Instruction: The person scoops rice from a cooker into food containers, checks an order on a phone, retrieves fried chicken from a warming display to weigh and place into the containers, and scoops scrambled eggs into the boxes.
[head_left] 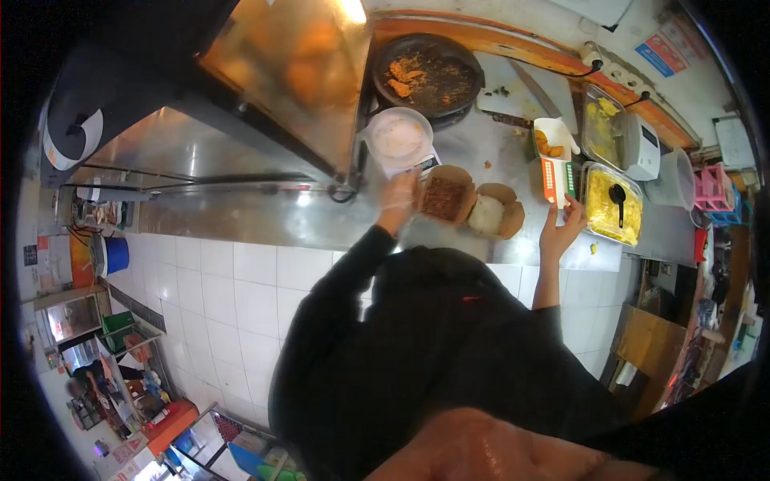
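My left hand (397, 196), in what looks like a thin clear glove, is at the left edge of an open brown paper box (446, 195) filled with reddish-brown food. Its fingertips are blurred, so their grip is unclear. A second brown box (491, 212) with white rice stands beside the first. On the right, my right hand (561, 227) has its fingers at the near end of an orange-and-white paper carton (555, 180), pinching its edge. Fried-looking pieces (549, 146) lie in the carton's far part. Above my left hand stands a round translucent tub (398, 136) with pale contents.
A dark round pan (427, 74) with orange crumbs sits at the back. A knife (536, 90) lies on a white cutting board (513, 98). Right of the carton, a clear tray (613, 204) holds yellow food and a black spoon (617, 196). A metal-and-glass cabinet (277, 76) stands left.
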{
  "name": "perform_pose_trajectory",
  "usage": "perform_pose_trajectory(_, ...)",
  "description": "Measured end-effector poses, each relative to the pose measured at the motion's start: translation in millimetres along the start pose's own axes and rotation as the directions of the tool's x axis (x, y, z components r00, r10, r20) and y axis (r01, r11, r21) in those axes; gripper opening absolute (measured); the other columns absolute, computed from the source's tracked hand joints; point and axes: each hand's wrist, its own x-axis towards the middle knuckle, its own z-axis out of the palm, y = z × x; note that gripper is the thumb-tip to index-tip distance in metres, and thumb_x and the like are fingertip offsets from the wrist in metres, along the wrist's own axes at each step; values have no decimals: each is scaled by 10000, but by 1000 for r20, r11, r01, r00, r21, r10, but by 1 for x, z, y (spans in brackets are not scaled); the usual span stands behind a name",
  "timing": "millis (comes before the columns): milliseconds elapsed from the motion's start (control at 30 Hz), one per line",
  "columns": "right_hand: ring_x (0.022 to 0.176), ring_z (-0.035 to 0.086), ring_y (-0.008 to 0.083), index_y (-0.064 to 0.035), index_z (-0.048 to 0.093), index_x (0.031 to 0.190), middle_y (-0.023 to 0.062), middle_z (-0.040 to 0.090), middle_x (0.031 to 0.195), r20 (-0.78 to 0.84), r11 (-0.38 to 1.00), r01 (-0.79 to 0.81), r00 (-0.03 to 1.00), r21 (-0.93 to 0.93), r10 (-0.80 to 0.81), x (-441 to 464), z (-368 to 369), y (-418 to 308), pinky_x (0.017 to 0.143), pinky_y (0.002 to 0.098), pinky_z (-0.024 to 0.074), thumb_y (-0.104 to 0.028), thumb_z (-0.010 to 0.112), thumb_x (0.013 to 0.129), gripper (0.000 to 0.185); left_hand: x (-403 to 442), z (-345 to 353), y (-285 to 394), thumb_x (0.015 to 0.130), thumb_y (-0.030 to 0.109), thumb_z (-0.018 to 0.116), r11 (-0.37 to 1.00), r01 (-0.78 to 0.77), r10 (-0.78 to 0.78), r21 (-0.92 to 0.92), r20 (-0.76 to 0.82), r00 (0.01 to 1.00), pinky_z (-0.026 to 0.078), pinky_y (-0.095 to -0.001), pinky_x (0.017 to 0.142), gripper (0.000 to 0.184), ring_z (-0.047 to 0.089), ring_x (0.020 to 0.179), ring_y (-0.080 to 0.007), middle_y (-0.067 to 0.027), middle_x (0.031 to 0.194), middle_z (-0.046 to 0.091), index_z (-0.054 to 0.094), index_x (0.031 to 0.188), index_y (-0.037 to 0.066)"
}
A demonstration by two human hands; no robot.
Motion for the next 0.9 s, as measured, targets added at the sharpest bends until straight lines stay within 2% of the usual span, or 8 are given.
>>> perform_pose_trajectory(233,929,501,216,-76,571,1161,108,488,1109,26,988,125,991,88,-128,3,25,-37,832,336,433,-84,654,806,365,27,-7,11,864,218,504,984,155,-169,84,198,966,515,-487,731,224,650,868,-377,-169,899,673,605,1035,114)
perform_pose_trajectory(400,929,523,225,-61,583,1115,117,514,1112,5,953,195,979,234,-202,-6,56,-106,813,340,446,-63,639,804,316,-8,-39,-5,900,298,511,987,149,-130,-66,233,964,490,-468,813,292,622,930,-375,-176,1014,656,603,1133,147)
perform_pose_trajectory(467,948,548,248,-57,591,1074,131,554,1079,21,936,200,976,291,-215,-26,59,-168,820,357,447,-62,632,813,264,-37,-26,-49,897,305,531,966,-68,81,-251,44,996,493,-447,817,318,622,934,-364,-174,1031,651,603,1153,131)
perform_pose_trajectory(533,973,558,270,-23,585,1057,137,572,1039,-25,793,496,853,355,-522,-45,82,-208,842,359,439,-54,656,797,271,-67,-44,-77,897,314,551,903,-115,113,-414,-29,993,498,-419,814,322,629,926,-344,-169,1035,652,615,1139,113)
perform_pose_trajectory(667,886,562,305,-66,571,933,131,591,958,-76,362,634,554,683,-829,-94,118,-303,786,410,447,-8,630,753,199,-112,-84,-124,889,265,586,758,-8,-16,-652,-31,999,504,-357,759,254,638,823,-277,-144,918,661,652,1037,70)
perform_pose_trajectory(767,845,553,316,-64,548,901,125,572,911,72,572,355,803,740,-591,-125,152,-300,780,405,440,11,609,745,184,-126,-117,-152,888,233,595,828,48,-58,-558,0,998,503,-341,737,236,638,781,-262,-145,862,663,659,1020,49)
perform_pose_trajectory(867,903,523,337,-46,533,933,151,531,939,456,813,-28,839,582,-298,-159,197,-235,798,400,424,0,622,733,223,-140,-126,-178,894,226,593,777,143,-129,-613,67,989,504,-345,731,230,640,779,-267,-151,862,664,662,1015,43)
perform_pose_trajectory(900,932,510,341,-37,518,958,163,514,965,415,883,48,870,467,-266,-170,214,-209,812,396,419,-11,635,728,260,-142,-126,-188,896,223,591,725,169,-147,-668,90,985,505,-348,727,225,641,778,-269,-151,862,664,663,1010,43)
